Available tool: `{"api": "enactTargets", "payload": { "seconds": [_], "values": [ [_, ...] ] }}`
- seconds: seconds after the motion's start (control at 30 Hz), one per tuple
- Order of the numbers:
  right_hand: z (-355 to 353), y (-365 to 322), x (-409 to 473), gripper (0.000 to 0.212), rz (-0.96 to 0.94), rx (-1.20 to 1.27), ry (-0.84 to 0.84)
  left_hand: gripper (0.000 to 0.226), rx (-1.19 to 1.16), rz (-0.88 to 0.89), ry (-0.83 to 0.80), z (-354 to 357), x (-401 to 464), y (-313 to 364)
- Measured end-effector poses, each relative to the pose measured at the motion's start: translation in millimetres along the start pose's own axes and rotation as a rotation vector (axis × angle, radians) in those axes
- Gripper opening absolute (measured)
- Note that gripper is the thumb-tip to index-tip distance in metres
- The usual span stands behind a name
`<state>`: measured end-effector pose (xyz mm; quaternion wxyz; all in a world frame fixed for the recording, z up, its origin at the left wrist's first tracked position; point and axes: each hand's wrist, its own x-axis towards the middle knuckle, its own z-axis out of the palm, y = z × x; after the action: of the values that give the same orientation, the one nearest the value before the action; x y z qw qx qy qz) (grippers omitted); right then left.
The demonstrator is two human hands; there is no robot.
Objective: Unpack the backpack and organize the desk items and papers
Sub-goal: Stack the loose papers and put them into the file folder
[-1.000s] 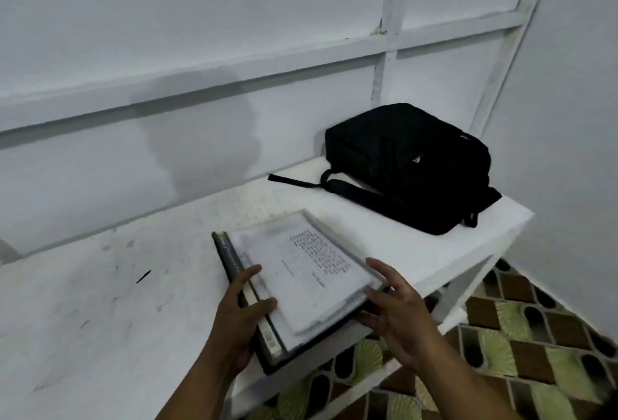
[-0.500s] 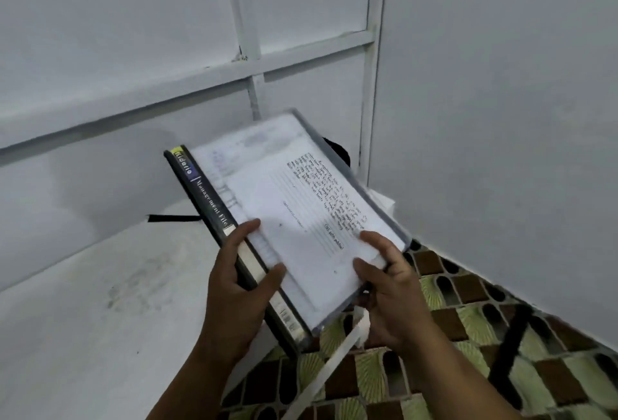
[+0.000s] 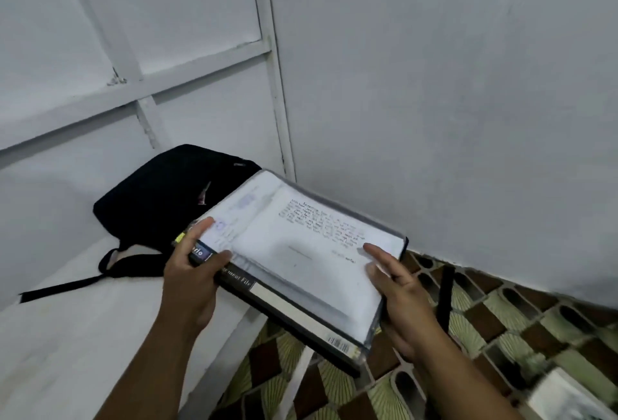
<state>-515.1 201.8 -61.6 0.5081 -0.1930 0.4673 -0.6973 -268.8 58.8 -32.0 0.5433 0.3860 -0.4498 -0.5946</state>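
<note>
Your left hand (image 3: 192, 272) curled round the file's (image 3: 301, 272) spine, thumb on top, your right hand (image 3: 398, 289) cupping its opposite edge, fingers extended, both forearms reaching forward

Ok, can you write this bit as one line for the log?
left hand: grips file spine | right hand: holds file edge | file folder: lifted, tilted, papers on top | backpack: on desk
</note>
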Motion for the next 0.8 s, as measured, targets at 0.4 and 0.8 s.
{"api": "enactTargets", "payload": {
  "seconds": [0.4, 0.8],
  "values": [
    [13.0, 29.2, 38.1, 0.041, 0.000, -0.128, 0.237, 0.086, 0.409, -0.010, -0.310, -23.3, 92.0, -40.2],
    [22.5, 59.8, 49.2, 0.043, 0.216, -0.332, 0.313, 0.036, 1.109, 0.286, -0.361, -59.6, 149.3, -72.6]
  ]
}}
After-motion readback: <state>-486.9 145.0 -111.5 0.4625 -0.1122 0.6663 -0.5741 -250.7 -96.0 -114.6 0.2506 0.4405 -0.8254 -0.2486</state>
